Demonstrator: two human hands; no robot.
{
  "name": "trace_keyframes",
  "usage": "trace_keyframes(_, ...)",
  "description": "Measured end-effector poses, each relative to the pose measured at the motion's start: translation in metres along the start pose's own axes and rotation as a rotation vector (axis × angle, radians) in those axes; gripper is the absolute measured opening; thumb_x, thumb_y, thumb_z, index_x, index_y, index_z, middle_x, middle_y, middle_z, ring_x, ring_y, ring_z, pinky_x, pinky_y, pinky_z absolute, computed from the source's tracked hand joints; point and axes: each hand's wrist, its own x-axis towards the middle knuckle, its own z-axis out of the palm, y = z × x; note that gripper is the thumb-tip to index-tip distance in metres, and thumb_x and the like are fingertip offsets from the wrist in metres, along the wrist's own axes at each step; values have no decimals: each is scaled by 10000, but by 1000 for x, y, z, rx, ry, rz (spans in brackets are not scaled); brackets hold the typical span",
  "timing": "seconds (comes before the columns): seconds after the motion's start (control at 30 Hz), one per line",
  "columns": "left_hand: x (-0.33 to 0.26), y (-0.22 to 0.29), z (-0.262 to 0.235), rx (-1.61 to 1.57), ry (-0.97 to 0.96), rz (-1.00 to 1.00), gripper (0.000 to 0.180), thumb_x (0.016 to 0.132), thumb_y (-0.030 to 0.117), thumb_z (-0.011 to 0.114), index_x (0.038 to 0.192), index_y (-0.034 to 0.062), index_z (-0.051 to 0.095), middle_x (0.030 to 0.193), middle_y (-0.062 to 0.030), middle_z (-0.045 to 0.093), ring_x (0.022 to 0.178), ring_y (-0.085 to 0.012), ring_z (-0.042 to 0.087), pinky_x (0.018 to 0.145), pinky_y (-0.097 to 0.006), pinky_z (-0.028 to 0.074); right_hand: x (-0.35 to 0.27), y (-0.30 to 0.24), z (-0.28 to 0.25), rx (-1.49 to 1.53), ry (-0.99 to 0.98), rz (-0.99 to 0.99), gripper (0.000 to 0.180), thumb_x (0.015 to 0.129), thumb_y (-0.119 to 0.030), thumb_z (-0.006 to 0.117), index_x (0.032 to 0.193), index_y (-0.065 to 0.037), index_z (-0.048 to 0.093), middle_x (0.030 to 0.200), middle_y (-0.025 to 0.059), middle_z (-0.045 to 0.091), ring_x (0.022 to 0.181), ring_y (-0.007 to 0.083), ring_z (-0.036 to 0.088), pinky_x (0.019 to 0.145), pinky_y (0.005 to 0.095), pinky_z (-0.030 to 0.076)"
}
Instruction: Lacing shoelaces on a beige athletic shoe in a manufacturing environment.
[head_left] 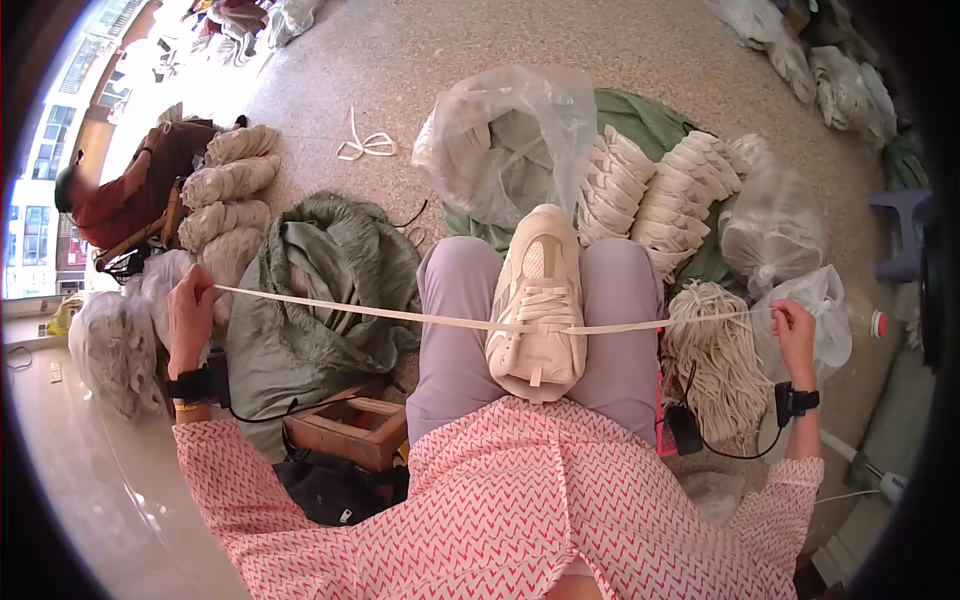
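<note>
**Lace pulled taut across the shoe on your lap**

Your left hand [190, 312] is clenched on one end of a flat cream shoelace [400, 316], held out wide to your left. Your right hand [795, 330] pinches the other end, out wide to your right. The lace runs in a nearly straight line between them and passes through the front of the cream sneaker [538, 300], which rests on your lap between your thighs, toe pointing away from you. Beside your right knee lies a bundle of loose cream laces [712, 370] on the floor. Beyond the sneaker, rows of stacked cream shoes [650, 195] sit on a green cloth next to a clear plastic bag [505, 140]. A crumpled green sack [320, 290] lies under your left arm, with a small wooden stool [350, 428] just beside your left thigh
</note>
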Motion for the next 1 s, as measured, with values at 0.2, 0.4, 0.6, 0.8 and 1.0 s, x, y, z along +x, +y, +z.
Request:
trace_keyframes(0.2,6,5,3,-15,45,57,98,872,-14,655,923,-19,572,766,-155,620,702,-307,598,660,-390,468,3,6,-2,-26,-4,-43,107,980,17,601,1027,27,697,764,39,658,625,93,626,571,261,511)
trace_keyframes(0.4,24,34,9,-61,14,94,84,897,0,656,947,-20,592,786,-150,637,715,-287,621,661,-377,473,9,-23,3,-160,-226,67,102,954,-50,644,938,44,680,700,60,652,570,110,624,514,280,499)
trace_keyframes(0.6,60,69,-11,-6,157,227,52,929,3,644,946,-11,596,770,-155,631,671,-267,615,638,-367,476,26,-100,11,111,-508,138,146,989,-105,650,931,19,702,710,49,665,569,104,618,509,280,485)
trace_keyframes(0.8,30,100,20,23,306,-53,31,940,35,640,915,18,642,785,-183,652,685,-309,640,641,-396,492,19,-134,0,1014,189,43,211,1051,-172,636,1115,17,706,897,8,679,755,65,602,672,213,496)
trace_keyframes(1.0,-65,199,104,-803,-761,1,51,909,-23,682,909,8,641,780,-12,637,727,-76,573,670,-255,492,-43,-188,71,675,-447,185,244,1000,-73,678,1221,28,696,913,26,703,778,79,668,698,245,571)
